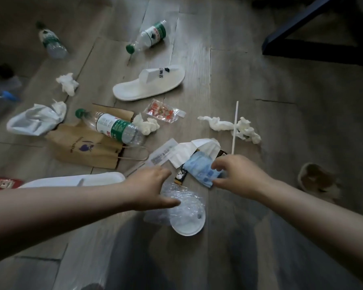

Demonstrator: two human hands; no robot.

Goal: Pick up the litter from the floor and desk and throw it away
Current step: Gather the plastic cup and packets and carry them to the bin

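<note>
At the far left a red sachet (3,183) is lying on the wooden floor (260,84), beside a white slipper (76,181). Above them a crumpled white plastic bag (34,120) is resting against a brown paper bag (84,147), and a green-capped water bottle (113,127) is lying across that bag. A ball of tissue (67,83) is sitting farther back.

The left hand (149,189) is reaching over a crushed clear plastic cup (184,210) lying on its side. Its thumb is spreading wide from the fingers and touching the cup's wall, while the fingers are arching past the cup's far end.

Just right of it, the right hand (237,176) is pinching the edge of a blue packet (201,171) between curled fingers and thumb. The packet is lying on the floor, partly under a white paper wrapper (189,151).

Behind the right hand a white straw (235,126) is lying across twisted tissue (245,128).
</note>
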